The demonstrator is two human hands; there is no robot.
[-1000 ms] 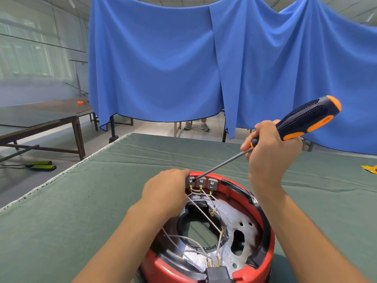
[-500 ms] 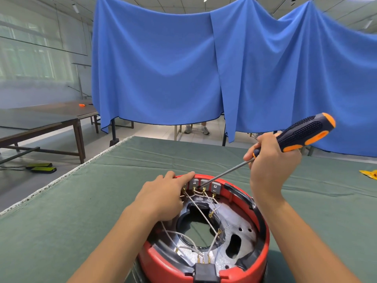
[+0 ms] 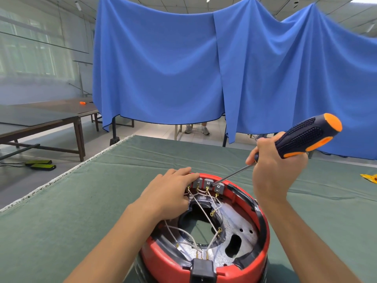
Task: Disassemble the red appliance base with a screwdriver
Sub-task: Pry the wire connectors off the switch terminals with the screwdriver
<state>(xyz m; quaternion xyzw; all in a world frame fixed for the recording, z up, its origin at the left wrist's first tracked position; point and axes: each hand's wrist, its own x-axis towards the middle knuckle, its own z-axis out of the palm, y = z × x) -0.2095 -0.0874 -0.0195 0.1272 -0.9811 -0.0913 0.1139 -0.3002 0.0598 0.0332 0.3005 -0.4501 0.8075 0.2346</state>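
The round red appliance base (image 3: 263,240) lies open side up on the green table, showing a metal plate, white wires and a row of grey terminal blocks (image 3: 208,183) at its far rim. My left hand (image 3: 169,196) rests flat on the left far rim, fingers spread beside the terminals. My right hand (image 3: 273,170) grips the black-and-orange screwdriver (image 3: 306,137), handle up to the right. Its thin shaft slants down left, with the tip at the terminal blocks.
The green cloth-covered table (image 3: 81,201) stretches all around the base. A yellow object (image 3: 370,177) lies at the right edge. A blue curtain (image 3: 183,68) hangs behind, with someone's feet below it. Dark tables (image 3: 40,117) stand at the left.
My left hand has flattened, its fingers stretching toward the terminals. The screwdriver tip has shifted slightly right along the terminal row. The view has tilted, so the base sits lower.
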